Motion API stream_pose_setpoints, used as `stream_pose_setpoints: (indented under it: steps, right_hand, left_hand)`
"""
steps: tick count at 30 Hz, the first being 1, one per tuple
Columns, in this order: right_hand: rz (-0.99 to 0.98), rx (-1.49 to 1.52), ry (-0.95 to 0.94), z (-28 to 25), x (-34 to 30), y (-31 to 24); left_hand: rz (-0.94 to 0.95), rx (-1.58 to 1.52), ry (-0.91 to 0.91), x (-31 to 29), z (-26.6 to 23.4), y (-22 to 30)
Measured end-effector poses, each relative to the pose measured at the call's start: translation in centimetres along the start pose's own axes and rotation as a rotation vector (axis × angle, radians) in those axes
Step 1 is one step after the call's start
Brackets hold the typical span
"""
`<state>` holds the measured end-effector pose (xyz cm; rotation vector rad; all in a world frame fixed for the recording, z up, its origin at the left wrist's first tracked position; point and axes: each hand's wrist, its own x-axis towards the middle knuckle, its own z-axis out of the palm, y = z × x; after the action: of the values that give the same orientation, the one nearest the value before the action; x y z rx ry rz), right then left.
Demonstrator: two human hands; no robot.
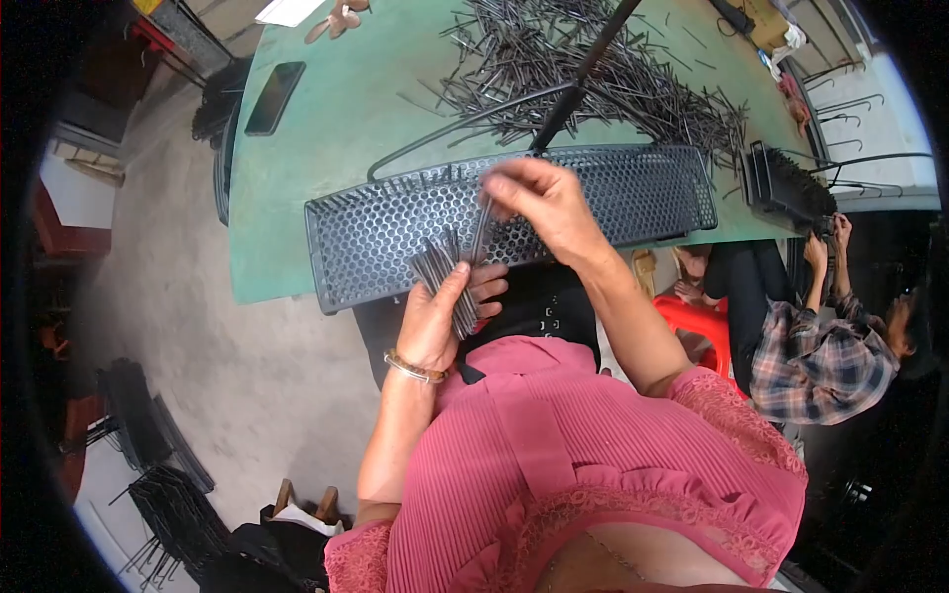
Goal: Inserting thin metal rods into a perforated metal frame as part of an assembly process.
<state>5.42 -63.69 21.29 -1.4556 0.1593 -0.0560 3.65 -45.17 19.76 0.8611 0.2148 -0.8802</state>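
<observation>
Thin dark rods, bundled (435,265), lie across the palm of my left hand (432,318), its fingers curled round them. My right hand (554,210) is just above and to the right, thumb and forefinger pinched and slightly blurred, with a thin dark rod (481,235) running down from the fingertips. Both hands are over the near side of a long black perforated metal panel (358,259), which has many round holes and a raised rim. A row of short dark rods (420,180) stands up along the panel's far left edge.
The panel rests on a green table (297,178). A large heap of loose dark rods (524,59) lies beyond it, crossed by a dark metal bar (603,49). A phone (275,97) lies at left. At right a person in plaid (816,356) works beside a red stool (697,326).
</observation>
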Motion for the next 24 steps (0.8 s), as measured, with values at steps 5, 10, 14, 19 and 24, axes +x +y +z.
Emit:
stream_pose_setpoints:
  steps: [5, 10, 14, 19, 24]
  right_hand:
    - [-0.337, -0.302, 0.214, -0.9, 1.8, -0.7]
    - [-0.507, -0.445, 0.171, -1.2, 3.6, 0.3]
    - [-0.465, -0.395, 0.154, -1.3, 4.0, 1.2]
    - [-0.454, -0.337, 0.187, -1.3, 4.4, 1.9]
    - [-0.515, -0.418, 0.148, -1.5, 4.4, 1.8]
  left_hand:
    - [-0.047, 0.027, -0.061, 0.5, -0.1, -0.8]
    - [-0.086, -0.034, -0.066, 0.6, -0.5, -1.4]
    - [-0.142, -0.07, -0.033, 0.2, -0.5, -1.1]
    - [-0.19, -0.058, -0.014, 0.0, -0.8, -1.5]
    - [-0.204, -0.009, -0.031, -0.2, -0.6, -1.4]
